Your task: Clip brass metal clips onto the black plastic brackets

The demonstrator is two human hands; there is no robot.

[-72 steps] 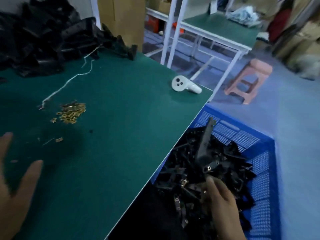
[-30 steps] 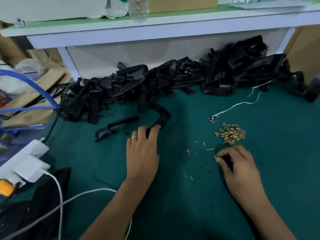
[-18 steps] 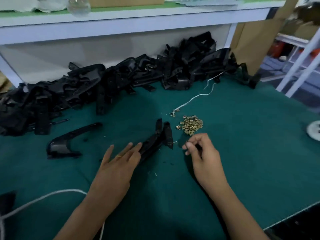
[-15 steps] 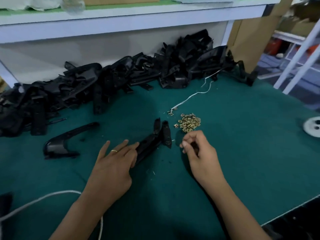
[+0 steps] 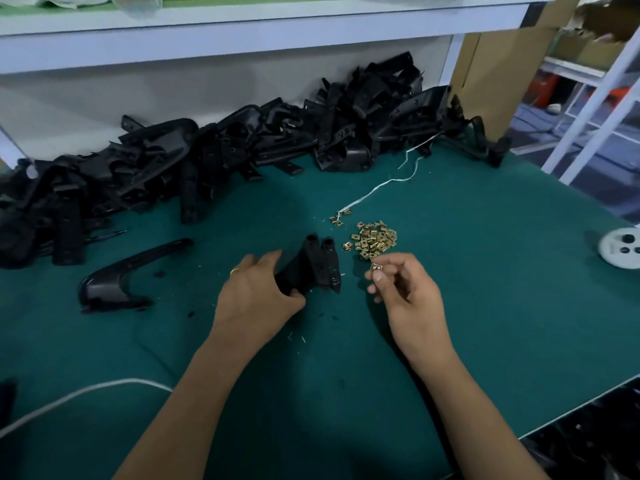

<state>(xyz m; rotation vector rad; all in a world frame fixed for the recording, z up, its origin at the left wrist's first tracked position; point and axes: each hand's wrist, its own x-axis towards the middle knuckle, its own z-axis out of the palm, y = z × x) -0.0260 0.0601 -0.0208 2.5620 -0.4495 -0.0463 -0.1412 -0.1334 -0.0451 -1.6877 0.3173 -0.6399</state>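
Since half a second ago, one brass clip (image 5: 376, 267) has been lifted and is pinched in the right hand (image 5: 408, 299). Just at its 9 o'clock, the black bracket (image 5: 317, 268) is gripped by the left hand (image 5: 256, 299) on the bench (image 5: 485, 271); the clip pile (image 5: 374, 240) lies at 12 o'clock.

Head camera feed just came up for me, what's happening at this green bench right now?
A person is fitting clips. The left hand grips a black plastic bracket on the green table mat, its forked end pointing away. The right hand pinches one small brass metal clip beside it, not yet on the bracket. A loose pile of brass clips lies just beyond, and a heap of black brackets lines the back.
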